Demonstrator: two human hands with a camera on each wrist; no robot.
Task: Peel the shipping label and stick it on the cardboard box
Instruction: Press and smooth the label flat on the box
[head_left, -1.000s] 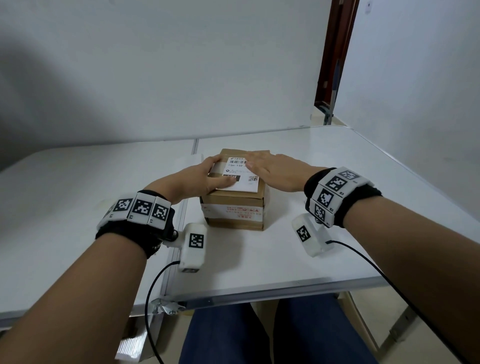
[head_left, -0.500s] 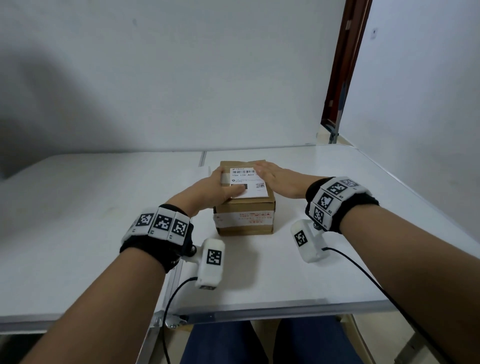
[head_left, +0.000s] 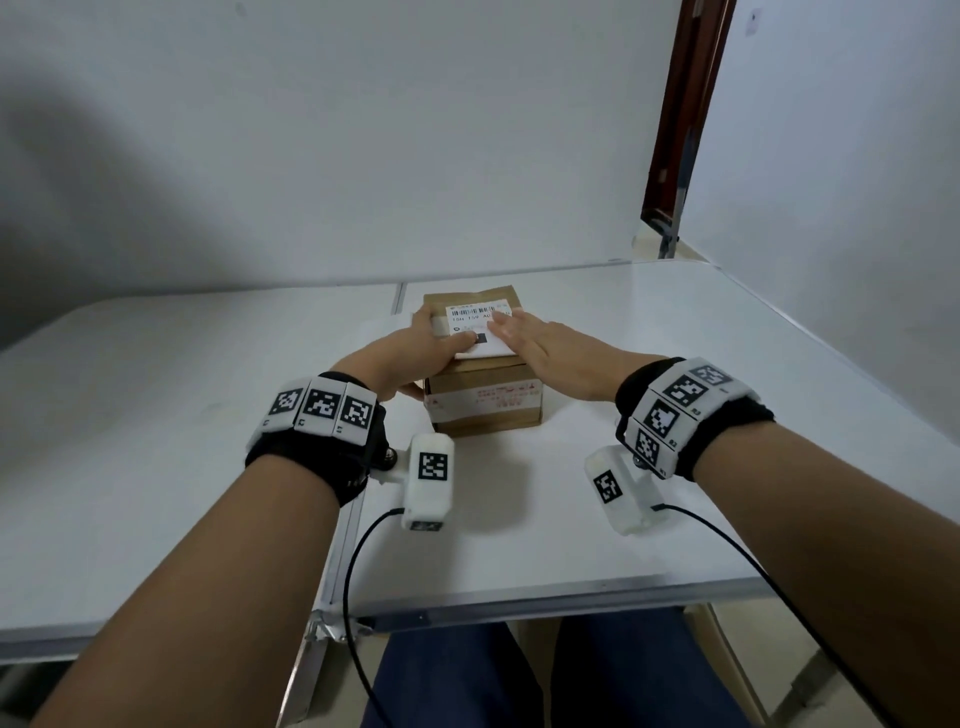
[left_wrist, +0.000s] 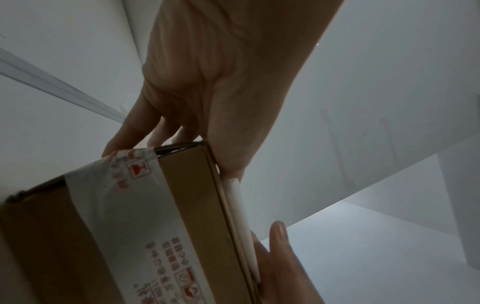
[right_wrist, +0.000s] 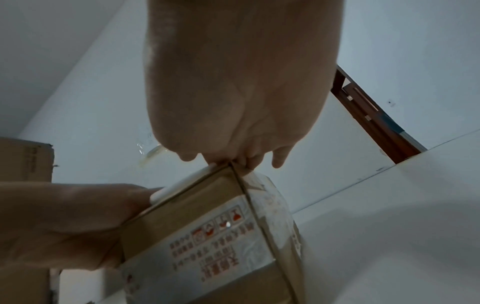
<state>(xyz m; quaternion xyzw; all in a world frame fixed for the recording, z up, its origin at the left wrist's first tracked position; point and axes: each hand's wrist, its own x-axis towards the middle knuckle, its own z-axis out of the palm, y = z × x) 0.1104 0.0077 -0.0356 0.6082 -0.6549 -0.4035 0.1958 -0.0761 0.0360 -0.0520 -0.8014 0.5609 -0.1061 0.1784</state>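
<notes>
**Both hands on the label, box on the table**

One cardboard box, one shipping label, two hands. The box sits on the white table, near you at its middle seam, and the label lies on the box's top face. Your left hand wraps the left top edge, thumb on the label. Your right hand lies flat, fingers straight, pressing the label's right side. Your hands hide part of the label. Its barcode shows; the print is too small to read. Taped brown card, red markings in front.
</notes>
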